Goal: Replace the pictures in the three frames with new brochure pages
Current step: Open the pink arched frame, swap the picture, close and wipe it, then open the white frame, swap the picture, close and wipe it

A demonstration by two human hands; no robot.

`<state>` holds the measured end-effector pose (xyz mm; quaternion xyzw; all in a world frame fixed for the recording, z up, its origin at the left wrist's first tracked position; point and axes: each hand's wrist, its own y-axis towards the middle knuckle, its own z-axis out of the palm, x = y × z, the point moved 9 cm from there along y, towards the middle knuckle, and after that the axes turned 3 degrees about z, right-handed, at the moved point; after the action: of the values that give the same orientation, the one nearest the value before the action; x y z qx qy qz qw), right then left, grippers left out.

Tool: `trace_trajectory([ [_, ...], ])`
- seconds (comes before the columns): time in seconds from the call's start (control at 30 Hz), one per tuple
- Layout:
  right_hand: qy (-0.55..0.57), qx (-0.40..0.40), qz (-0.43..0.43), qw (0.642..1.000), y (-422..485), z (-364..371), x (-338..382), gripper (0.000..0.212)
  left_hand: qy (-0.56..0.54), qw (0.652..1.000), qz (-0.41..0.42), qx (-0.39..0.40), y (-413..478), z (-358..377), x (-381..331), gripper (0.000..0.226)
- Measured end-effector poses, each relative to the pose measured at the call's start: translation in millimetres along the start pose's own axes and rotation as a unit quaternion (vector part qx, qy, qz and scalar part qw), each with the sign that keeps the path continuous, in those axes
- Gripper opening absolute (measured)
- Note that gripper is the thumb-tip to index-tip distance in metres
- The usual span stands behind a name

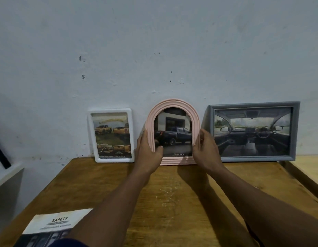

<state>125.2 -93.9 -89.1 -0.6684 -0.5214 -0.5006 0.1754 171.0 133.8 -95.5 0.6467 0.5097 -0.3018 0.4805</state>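
Three frames stand against the wall at the back of the wooden table (172, 196). The middle one is a pink arched frame (172, 104) showing a dark pickup truck. My left hand (148, 152) grips its left edge, thumb across the front of the picture. My right hand (206, 150) grips its right edge, fingers curled around the rim. To the left stands a white rectangular frame (111, 111) with orange pickups. To the right stands a grey landscape frame (253, 105) with a car interior. A brochure (53, 227) headed "SAFETY" lies at the table's front left, partly under my left forearm.
A pale blue-grey wall (154, 50) rises right behind the frames. A lighter wooden surface (309, 170) adjoins the table on the right. A grey box-like object (7, 189) stands beyond the table's left edge.
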Motion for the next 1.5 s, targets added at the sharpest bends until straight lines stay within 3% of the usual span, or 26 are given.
trace_trajectory([
  [0.33,-0.058,0.018,-0.014,0.998,-3,9,0,0.064,0.041,0.999,-0.004,0.013,3,8,8,0.088],
  [0.47,-0.143,0.002,-0.058,0.988,-10,9,7,0.075,0.145,0.988,0.034,0.044,-5,14,10,0.097],
  [0.57,-0.228,0.009,-0.082,0.970,-15,16,5,0.083,0.276,0.956,0.078,0.067,-14,18,12,0.097],
  [0.73,-0.260,0.038,-0.083,0.961,-15,16,4,0.085,0.325,0.938,0.081,0.091,-20,17,11,0.090],
  [0.9,-0.232,0.021,-0.100,0.967,-24,4,32,0.074,0.329,0.936,0.064,0.105,-20,0,2,0.089],
  [1.1,-0.119,0.101,-0.102,0.982,-48,39,76,0.055,0.320,0.942,0.021,0.100,-23,-50,3,0.089],
  [1.3,0.000,0.194,-0.031,0.981,-61,114,107,0.047,0.274,0.961,-0.044,0.003,-9,-127,44,0.085],
  [1.5,0.039,0.210,0.026,0.977,-44,171,109,0.053,0.136,0.983,-0.100,-0.078,20,-170,81,0.078],
])
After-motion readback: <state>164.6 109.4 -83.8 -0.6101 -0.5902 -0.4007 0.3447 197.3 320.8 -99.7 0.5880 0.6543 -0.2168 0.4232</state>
